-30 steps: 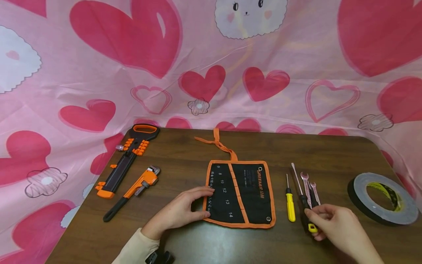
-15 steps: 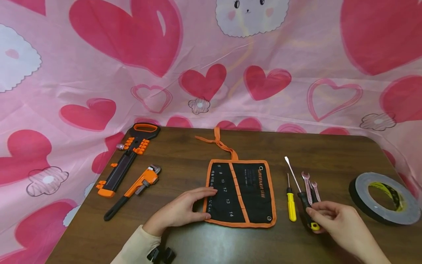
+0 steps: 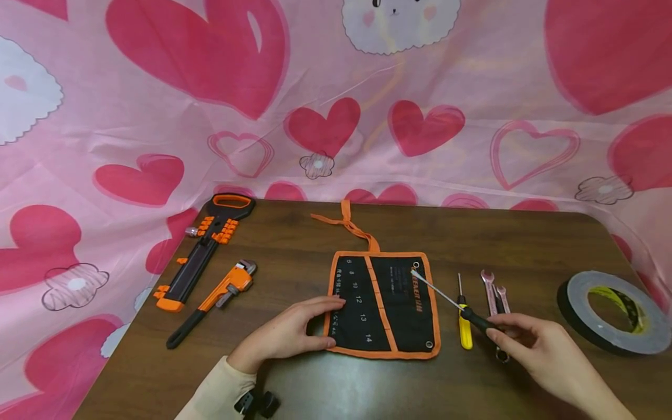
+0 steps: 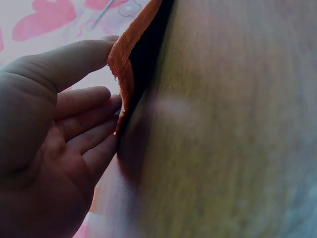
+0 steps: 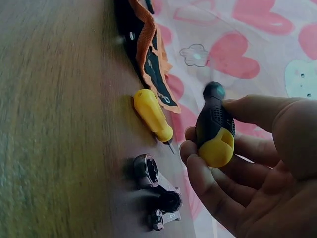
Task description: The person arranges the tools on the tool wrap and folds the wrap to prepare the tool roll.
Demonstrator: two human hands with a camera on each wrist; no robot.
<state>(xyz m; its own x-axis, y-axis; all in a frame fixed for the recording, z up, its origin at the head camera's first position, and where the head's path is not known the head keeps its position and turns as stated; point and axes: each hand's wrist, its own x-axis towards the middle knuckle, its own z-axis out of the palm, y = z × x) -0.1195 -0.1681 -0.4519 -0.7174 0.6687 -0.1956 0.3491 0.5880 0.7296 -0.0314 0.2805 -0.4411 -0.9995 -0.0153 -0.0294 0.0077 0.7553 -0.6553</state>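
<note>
A flat black tool pouch (image 3: 357, 303) with orange trim lies mid-table, its size-numbered pockets facing up. My left hand (image 3: 291, 329) rests on its left edge, fingers and thumb spread; in the left wrist view the thumb and fingertips touch the orange trim (image 4: 124, 59). My right hand (image 3: 538, 347) holds a black-and-yellow screwdriver (image 5: 215, 124) by its handle, the shaft angled left with its tip over the pouch's upper right. Beneath the screwdriver lies a smaller yellow-handled screwdriver (image 3: 465, 332). Several wrenches (image 3: 490, 291) sit beside it, partly hidden by my right hand.
At the far right lies a roll of tape (image 3: 569, 315). An orange pipe wrench (image 3: 215, 303) and a black-and-orange tool holder (image 3: 202, 262) lie on the left. The pouch's orange tie (image 3: 359, 233) trails toward the back edge. A pink heart-print cloth (image 3: 336, 70) hangs behind the table.
My right hand has lifted the screwdriver from beside the wrenches and swung its shaft left toward the pouch. The left hand stays on the pouch's edge.
</note>
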